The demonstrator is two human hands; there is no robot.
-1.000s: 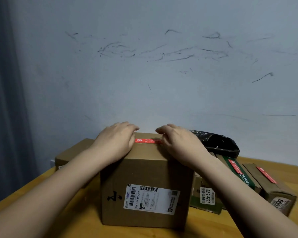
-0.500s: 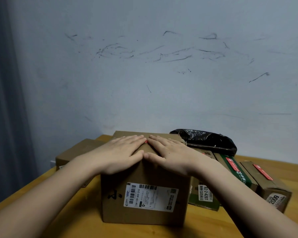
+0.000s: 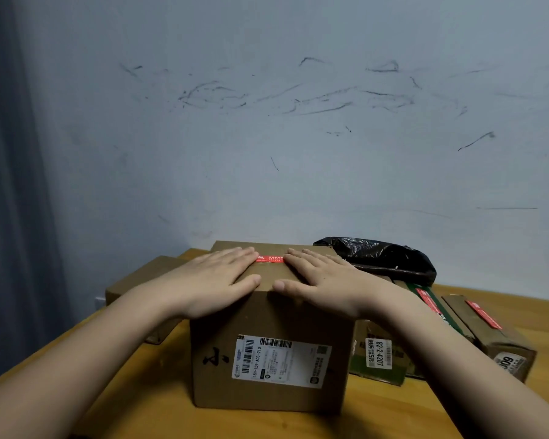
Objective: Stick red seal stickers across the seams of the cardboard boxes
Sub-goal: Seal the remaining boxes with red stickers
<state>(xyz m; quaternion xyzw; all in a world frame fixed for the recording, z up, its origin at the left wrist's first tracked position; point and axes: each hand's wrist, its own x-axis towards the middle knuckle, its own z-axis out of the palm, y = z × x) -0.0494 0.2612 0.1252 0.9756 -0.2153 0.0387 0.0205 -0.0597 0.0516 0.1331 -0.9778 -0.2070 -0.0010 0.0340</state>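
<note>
Cardboard boxes: four visible on the wooden table (image 3: pixel 133 403). Centre box (image 3: pixel 270 350) has one red seal sticker (image 3: pixel 270 258) on its top, partly covered. Left hand (image 3: pixel 216 280) and right hand (image 3: pixel 324 280) lie flat on top, fingers straight, gripping nothing. Two right-side boxes each carry a red sticker (image 3: pixel 484 314). One black bag (image 3: pixel 381 258) behind.

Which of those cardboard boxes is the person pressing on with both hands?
The big front box, with the wide white shipping label. Both hands, left hand and right hand, lie flat on its top beside a red sticker; the other boxes go untouched.
</note>
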